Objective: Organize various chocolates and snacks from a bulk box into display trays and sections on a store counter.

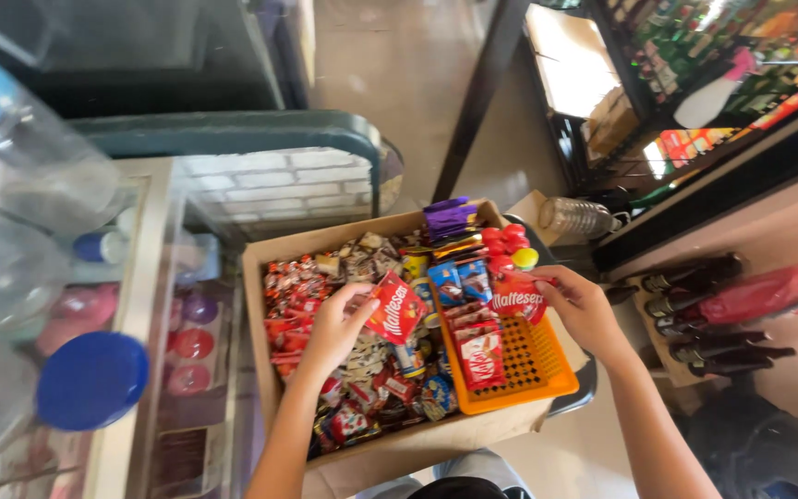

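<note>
A cardboard box point(260, 277) full of wrapped sweets sits in front of me. My left hand point(330, 328) holds a red candy packet point(397, 310) over the middle of the box. My right hand point(579, 310) grips another red candy packet point(517, 298) above an orange perforated tray point(538, 365) that lies in the box's right side. The tray carries red wafer bars point(480, 356) and blue packets point(459, 279). Purple wrappers point(448, 218) and small red round candies point(505, 240) lie at the far end.
A glass display case point(187, 305) with round lids stands to the left. Large clear plastic jars with blue lids point(91, 379) are at the near left. A clear bottle point(576, 217) lies behind the box. Dark bottles point(695, 273) and a red package lie at right under shelves.
</note>
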